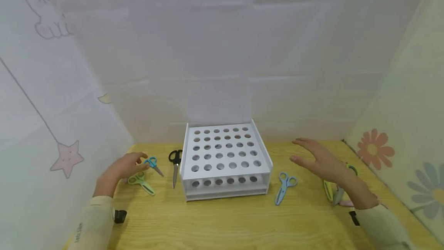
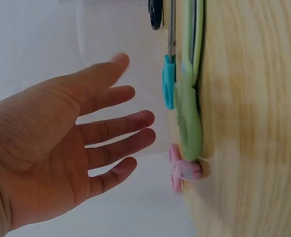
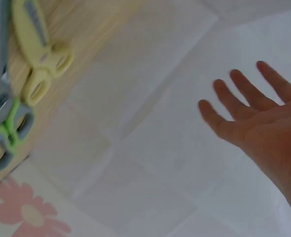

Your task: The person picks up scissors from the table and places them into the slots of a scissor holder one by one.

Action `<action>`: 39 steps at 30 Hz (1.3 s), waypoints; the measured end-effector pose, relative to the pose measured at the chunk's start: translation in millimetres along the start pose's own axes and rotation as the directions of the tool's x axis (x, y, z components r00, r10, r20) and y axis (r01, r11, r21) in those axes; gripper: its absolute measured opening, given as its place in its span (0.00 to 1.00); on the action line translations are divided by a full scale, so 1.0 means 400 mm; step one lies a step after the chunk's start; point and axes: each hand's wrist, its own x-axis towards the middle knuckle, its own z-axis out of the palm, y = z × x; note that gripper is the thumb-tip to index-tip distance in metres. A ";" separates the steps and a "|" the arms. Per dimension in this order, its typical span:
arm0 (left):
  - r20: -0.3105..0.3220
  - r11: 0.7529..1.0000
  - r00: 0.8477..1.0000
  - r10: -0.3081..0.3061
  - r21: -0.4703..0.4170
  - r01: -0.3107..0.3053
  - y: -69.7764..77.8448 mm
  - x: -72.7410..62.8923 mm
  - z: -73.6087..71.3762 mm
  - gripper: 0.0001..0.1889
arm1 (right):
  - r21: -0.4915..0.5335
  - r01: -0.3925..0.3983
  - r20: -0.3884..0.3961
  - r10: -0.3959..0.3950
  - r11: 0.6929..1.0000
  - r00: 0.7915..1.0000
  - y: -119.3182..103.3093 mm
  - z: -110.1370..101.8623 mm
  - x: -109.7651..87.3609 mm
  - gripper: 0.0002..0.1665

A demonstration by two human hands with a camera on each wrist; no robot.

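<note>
My left hand (image 1: 125,166) hovers at the left of the table, fingers loosely bent and holding nothing. Close by lie light green scissors (image 1: 145,185) and small turquoise-handled scissors (image 1: 151,161). The left wrist view also shows pink-handled scissors (image 2: 187,169) beyond the green pair. Over the right side, my right hand (image 1: 322,162) is raised with fingers spread and nothing in it. Yellow scissors (image 3: 34,49) and large grey-and-green-handled scissors (image 3: 10,126) lie near it; in the head view the right forearm partly covers them. Light blue scissors (image 1: 283,189) rest to its left.
A white rack (image 1: 227,193) with rows of round holes stands mid-table. Black-handled scissors (image 1: 175,161) lie along its left side. Pale sheets (image 1: 222,49) rise behind the wooden table (image 1: 222,223) and at both sides.
</note>
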 end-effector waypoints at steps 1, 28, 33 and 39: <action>0.010 1.000 1.000 -0.006 -0.020 0.006 -0.003 -0.001 0.000 0.31 | 0.015 0.030 0.000 -0.030 0.999 1.000 -0.013 0.010 0.003 0.41; 0.045 0.973 0.972 -0.231 0.041 0.229 0.016 -0.012 0.042 0.18 | 0.219 0.242 -0.020 -0.244 0.945 0.970 -0.129 0.160 0.014 0.38; 0.015 0.983 0.983 -0.184 0.022 0.183 0.013 -0.003 0.044 0.17 | 0.196 0.278 -0.044 -0.275 0.940 0.961 -0.131 0.151 0.029 0.35; -0.022 0.994 0.995 -0.101 0.051 0.102 0.016 0.016 0.039 0.18 | 0.192 0.310 -0.057 -0.304 0.931 0.951 -0.132 0.149 0.029 0.35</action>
